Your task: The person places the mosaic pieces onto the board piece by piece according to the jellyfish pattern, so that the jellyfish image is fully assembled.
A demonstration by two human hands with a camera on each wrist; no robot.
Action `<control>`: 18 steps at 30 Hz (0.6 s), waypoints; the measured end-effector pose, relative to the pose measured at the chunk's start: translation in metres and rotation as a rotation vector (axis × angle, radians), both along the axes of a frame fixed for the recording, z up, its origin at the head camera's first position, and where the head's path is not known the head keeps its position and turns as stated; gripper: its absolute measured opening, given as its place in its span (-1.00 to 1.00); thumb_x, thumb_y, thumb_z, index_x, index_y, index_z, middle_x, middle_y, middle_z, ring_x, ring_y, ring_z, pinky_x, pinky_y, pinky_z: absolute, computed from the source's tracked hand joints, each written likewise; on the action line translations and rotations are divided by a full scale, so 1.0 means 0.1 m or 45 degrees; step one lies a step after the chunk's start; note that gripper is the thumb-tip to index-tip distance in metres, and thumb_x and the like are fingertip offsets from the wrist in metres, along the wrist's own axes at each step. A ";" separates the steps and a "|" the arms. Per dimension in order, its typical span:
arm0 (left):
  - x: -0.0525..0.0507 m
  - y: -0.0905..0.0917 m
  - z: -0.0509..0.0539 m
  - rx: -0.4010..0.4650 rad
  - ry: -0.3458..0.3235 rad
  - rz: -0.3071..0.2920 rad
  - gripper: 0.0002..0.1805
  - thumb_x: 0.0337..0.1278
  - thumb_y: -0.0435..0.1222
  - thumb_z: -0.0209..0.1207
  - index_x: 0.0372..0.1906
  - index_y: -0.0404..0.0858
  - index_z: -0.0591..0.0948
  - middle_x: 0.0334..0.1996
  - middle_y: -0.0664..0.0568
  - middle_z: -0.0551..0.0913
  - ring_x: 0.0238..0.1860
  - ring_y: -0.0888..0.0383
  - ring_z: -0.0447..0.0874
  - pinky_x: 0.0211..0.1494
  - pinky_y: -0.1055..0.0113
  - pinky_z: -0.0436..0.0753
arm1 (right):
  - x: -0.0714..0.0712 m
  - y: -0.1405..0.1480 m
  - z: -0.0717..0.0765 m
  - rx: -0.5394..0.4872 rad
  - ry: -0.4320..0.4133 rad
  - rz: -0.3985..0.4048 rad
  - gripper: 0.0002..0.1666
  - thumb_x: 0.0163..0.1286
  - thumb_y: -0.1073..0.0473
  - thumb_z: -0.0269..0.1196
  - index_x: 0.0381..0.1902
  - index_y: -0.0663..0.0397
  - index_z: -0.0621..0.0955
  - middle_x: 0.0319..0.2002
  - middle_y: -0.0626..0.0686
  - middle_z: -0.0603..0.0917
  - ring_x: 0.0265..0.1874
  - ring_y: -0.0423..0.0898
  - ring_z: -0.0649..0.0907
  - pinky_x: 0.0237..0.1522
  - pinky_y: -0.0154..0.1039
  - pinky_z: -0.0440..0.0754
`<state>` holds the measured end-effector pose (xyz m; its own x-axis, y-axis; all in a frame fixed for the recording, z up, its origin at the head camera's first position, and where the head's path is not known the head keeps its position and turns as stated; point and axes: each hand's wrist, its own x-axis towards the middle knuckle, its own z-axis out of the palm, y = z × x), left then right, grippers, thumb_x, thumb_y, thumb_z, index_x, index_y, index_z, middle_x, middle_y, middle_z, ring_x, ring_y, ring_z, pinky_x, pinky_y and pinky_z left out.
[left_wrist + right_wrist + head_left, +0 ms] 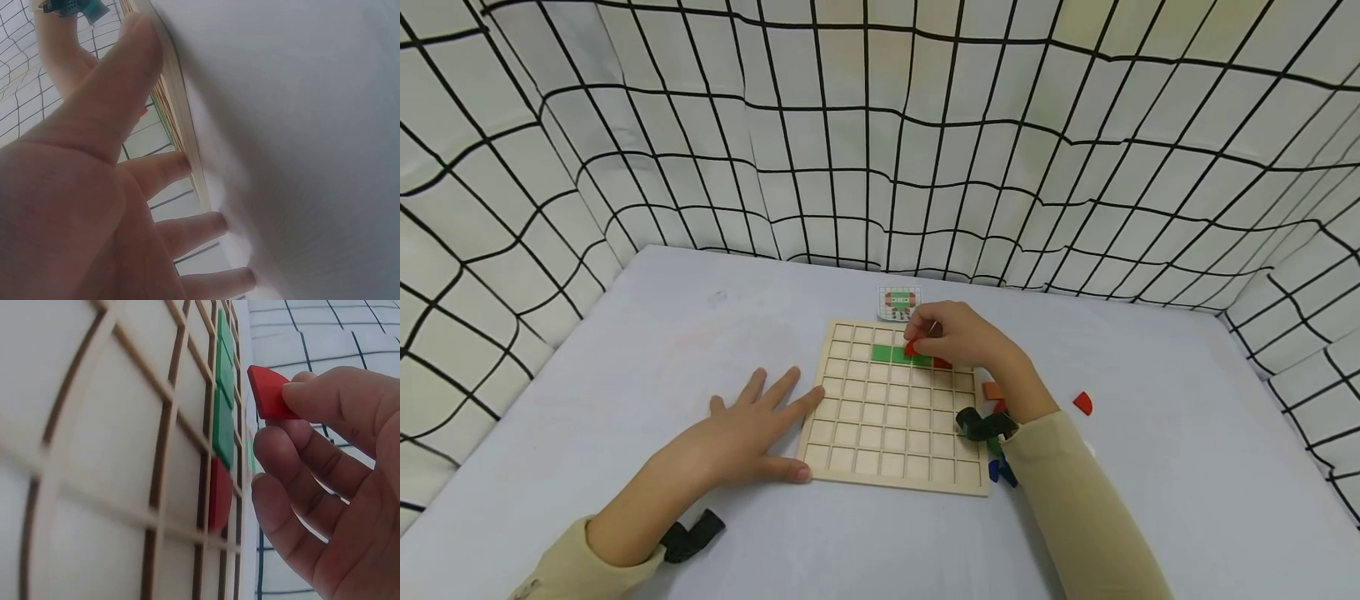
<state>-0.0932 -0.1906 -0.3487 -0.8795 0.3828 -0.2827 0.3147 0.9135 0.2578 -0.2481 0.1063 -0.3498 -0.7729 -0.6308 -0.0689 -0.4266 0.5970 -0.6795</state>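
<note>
My right hand [962,333] is above the far part of a wooden grid board [854,412]. Between thumb and fingers it pinches a red quarter-circle piece [269,394], held just off the board. Several green squares [882,353] lie in a row in the cells below, with a red rounded piece [220,500] at the row's right end. Fingers spread, my left hand [745,433] rests at the board's left side, its thumb and index fingertip against the wooden edge. A small pattern card [898,303] lies behind the board, printed with a green and red figure.
Right of the board, partly under my right forearm, are an orange piece [992,391] and blue pieces [995,471]. A loose red quarter-circle [1083,403] lies farther right. Black netting [865,108] over white sheeting encloses the white table [700,325] at the back and sides.
</note>
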 end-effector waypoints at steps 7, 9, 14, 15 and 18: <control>0.00 -0.01 -0.01 0.002 0.001 -0.007 0.09 -0.04 0.36 0.25 0.58 0.03 0.15 0.58 -0.24 -0.01 0.50 -0.53 -0.14 0.05 -0.71 0.09 | -0.01 -0.22 -0.01 0.011 0.015 0.057 -0.95 0.37 0.24 0.28 -0.23 -0.02 0.63 -0.26 -0.08 0.68 -0.29 -0.09 0.60 -0.17 -0.19 0.57; 0.00 -0.01 0.00 0.002 0.000 -0.009 0.09 -0.04 0.35 0.25 0.58 0.02 0.15 0.58 -0.24 -0.01 0.49 -0.53 -0.14 0.05 -0.71 0.09 | -0.01 -0.29 -0.01 0.009 0.020 0.071 -0.95 0.37 0.24 0.29 -0.24 -0.02 0.64 -0.28 -0.09 0.68 -0.30 -0.10 0.61 -0.17 -0.20 0.57; 0.01 -0.01 0.01 0.000 -0.005 -0.005 0.09 -0.03 0.35 0.25 0.58 0.02 0.16 0.58 -0.25 0.00 0.49 -0.54 -0.14 0.05 -0.71 0.09 | 0.01 -0.47 -0.04 -0.032 0.041 0.091 -0.95 0.37 0.23 0.31 -0.23 -0.03 0.64 -0.29 -0.12 0.69 -0.29 -0.15 0.63 -0.17 -0.23 0.57; 0.01 -0.01 0.01 0.000 -0.004 -0.006 0.09 -0.03 0.35 0.25 0.58 0.02 0.16 0.58 -0.25 0.00 0.49 -0.54 -0.13 0.05 -0.71 0.09 | 0.01 -0.50 -0.04 -0.041 0.047 0.097 -0.95 0.37 0.23 0.32 -0.23 -0.02 0.64 -0.30 -0.12 0.69 -0.30 -0.16 0.63 -0.17 -0.23 0.57; 0.01 -0.01 0.01 -0.006 0.000 -0.013 0.09 -0.03 0.35 0.25 0.58 0.02 0.15 0.58 -0.25 0.00 0.49 -0.54 -0.13 0.04 -0.71 0.11 | 0.01 -0.59 -0.06 -0.044 0.056 0.113 -0.95 0.37 0.22 0.33 -0.23 -0.01 0.65 -0.31 -0.13 0.68 -0.30 -0.18 0.62 -0.18 -0.26 0.57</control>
